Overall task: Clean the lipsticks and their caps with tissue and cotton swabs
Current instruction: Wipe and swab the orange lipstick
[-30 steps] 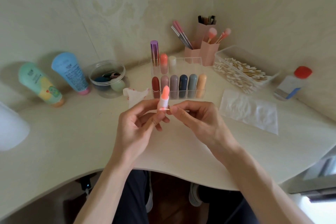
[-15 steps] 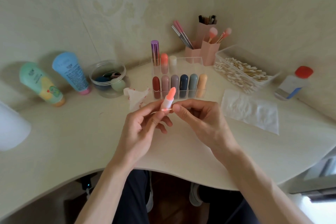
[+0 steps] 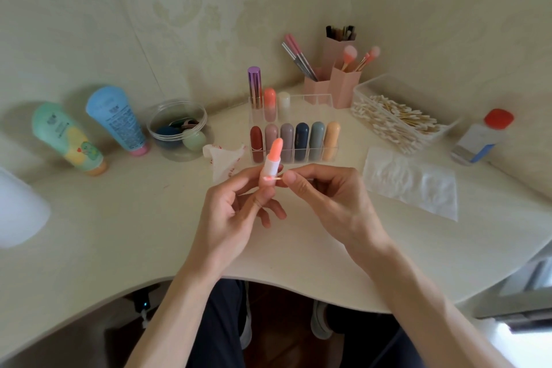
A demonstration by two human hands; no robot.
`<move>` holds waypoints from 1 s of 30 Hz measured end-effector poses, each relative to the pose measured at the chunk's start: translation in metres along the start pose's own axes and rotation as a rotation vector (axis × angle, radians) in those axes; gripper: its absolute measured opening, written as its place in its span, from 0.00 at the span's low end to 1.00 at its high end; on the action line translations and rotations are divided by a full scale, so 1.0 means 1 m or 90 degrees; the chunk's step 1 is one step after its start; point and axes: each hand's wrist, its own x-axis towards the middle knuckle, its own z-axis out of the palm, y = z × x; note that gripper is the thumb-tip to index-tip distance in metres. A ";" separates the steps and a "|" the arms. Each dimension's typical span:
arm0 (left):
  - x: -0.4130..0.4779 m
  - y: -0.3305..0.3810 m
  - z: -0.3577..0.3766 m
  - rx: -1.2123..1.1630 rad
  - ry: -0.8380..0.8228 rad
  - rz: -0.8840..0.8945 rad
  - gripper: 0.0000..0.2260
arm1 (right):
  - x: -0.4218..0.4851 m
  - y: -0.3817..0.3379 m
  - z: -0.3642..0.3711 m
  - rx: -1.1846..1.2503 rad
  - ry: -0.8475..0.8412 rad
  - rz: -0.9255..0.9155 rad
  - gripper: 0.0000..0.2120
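**A:** Where is the lipstick (image 3: pixel 273 158) sitting, measured from the rack (image 3: pixel 310 110)?

**B:** It is hovering just in front of the rack, off the counter (image 3: pixel 119 233). The left hand (image 3: pixel 236 212) is gripping its white barrel in curled fingers, and the peach tip is pointing up and leaning slightly right.

**A:** And the other hand?

**B:** The right hand (image 3: pixel 331 200) is pinching a cotton swab (image 3: pixel 273 178) between thumb and forefinger. The swab's pink-stained tip is touching the barrel low down.

**A:** What is crowding the rack's edges?

**B:** A crumpled tissue (image 3: pixel 222 160) with red smears is lying just beside its left front corner. A flat tissue (image 3: pixel 409 182) is lying near its right front corner, apart from it. A box (image 3: pixel 370 84) of swabs is sitting to the rack's right, and capped lipsticks (image 3: pixel 301 139) are standing in the rack's front row.

**A:** Any room for the hands?

**B:** Bare counter is stretching from the rack's front toward the person, under both hands, and ending at a curved edge. A wider bare stretch is running to the front left of the rack.
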 end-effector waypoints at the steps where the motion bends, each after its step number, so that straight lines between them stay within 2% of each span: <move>1: 0.000 0.001 0.000 0.003 -0.003 -0.001 0.12 | 0.000 0.000 0.000 0.005 -0.002 -0.003 0.07; 6: -0.001 0.003 0.000 0.002 -0.020 -0.020 0.12 | 0.001 0.000 -0.002 -0.001 -0.010 -0.019 0.08; 12: -0.001 0.003 -0.001 -0.024 -0.045 -0.040 0.07 | 0.000 -0.001 -0.003 0.010 -0.013 -0.023 0.07; 17: -0.001 0.003 -0.003 0.000 -0.064 -0.016 0.07 | 0.001 0.001 -0.004 -0.003 0.009 -0.031 0.08; 30: -0.002 0.003 -0.005 0.021 -0.084 -0.026 0.10 | 0.002 0.001 -0.012 -0.009 -0.018 -0.033 0.10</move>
